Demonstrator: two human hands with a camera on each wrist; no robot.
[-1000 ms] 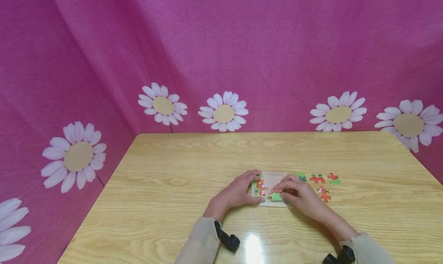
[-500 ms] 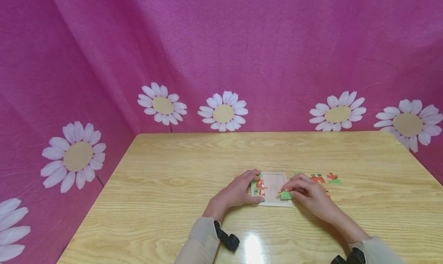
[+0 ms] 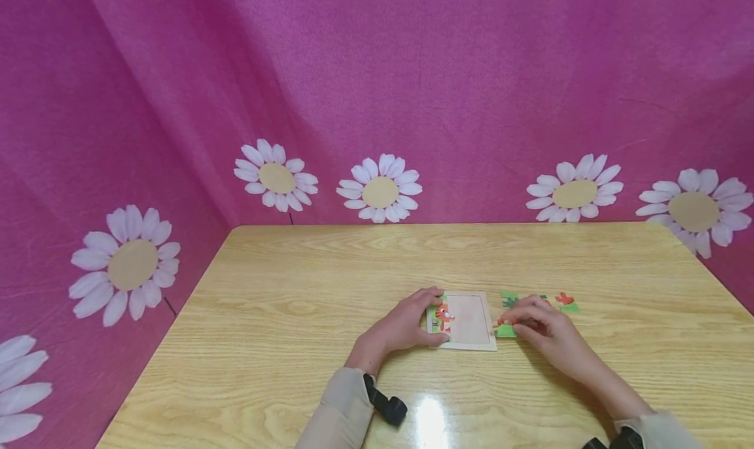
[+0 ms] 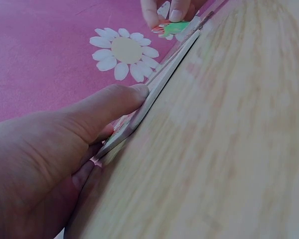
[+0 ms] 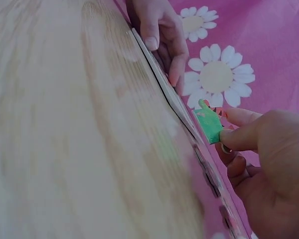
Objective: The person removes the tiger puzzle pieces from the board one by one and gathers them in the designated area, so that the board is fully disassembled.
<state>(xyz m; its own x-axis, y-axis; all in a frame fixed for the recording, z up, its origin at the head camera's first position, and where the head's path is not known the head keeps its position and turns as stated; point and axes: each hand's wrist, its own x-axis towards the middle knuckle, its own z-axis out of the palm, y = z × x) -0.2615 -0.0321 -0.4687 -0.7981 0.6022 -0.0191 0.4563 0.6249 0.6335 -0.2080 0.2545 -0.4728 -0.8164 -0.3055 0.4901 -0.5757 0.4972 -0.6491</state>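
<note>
A small wooden puzzle board (image 3: 471, 319) with a pale rim lies on the table. Its left column holds orange and green picture pieces (image 3: 443, 315); the rest of its recess is bare. My left hand (image 3: 406, 321) holds the board by its left side, thumb at the near corner and fingers at the far one. Just off the board's right edge, my right hand (image 3: 550, 334) pinches a green and orange puzzle piece (image 5: 208, 125) between thumb and fingertips. In the left wrist view, that puzzle piece (image 4: 175, 28) shows above the board's far end.
Loose puzzle pieces lie right of the board: a green one (image 3: 509, 298) and an orange and green one (image 3: 567, 301), with others partly hidden behind my right hand. The wooden table (image 3: 294, 305) meets a pink flowered cloth (image 3: 471, 95) at the back and left.
My right hand has moved right with the puzzle piece, from over the board's recess to beyond its right edge. The left hand and board have stayed put.
</note>
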